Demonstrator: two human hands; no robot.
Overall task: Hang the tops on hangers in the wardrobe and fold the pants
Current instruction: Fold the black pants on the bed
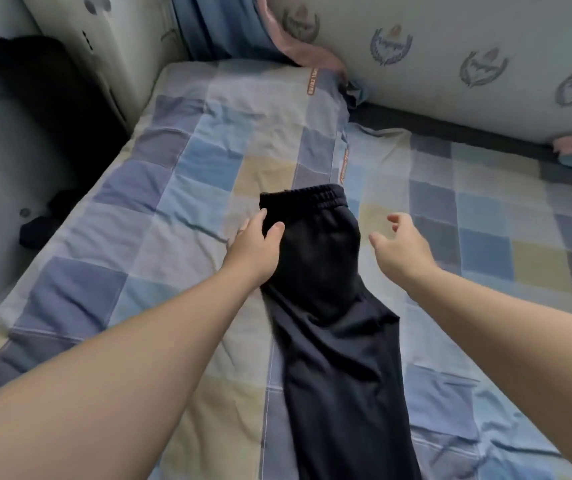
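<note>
while both bare arms are reaching forward over the bed, the black pants [329, 289] are lying lengthwise on the checked bedspread [173, 237], narrow and long, as if one leg is resting on top of the other. their elastic waistband [312, 195] is pointing away from the person, and the legs are running back toward the camera and out of the bottom of the view.

the left hand [255, 244] is resting on the left edge of the pants, just short of the waistband. its fingers are lying fairly straight along that edge and its thumb [277, 228] is spreading out flat onto the dark cloth; it is touching the fabric rather than bunching it, though whether any fingertip is tucking under the edge cannot be told.

the right hand [402, 247] is hovering to the right of the pants, near the same stretch below the waistband but apart from the cloth. its fingers are hanging loosely curled with the thumb held out, and it is holding nothing.

beyond the waistband end of the pants, a pale padded panel [450, 46] with printed crests is running along the far side of the bed, and a pink-and-blue cloth [243, 29] is draping down beside it. well to the left of the pants, off the bedspread, some dark clothing [40, 226] is lying low in the shadow.
</note>
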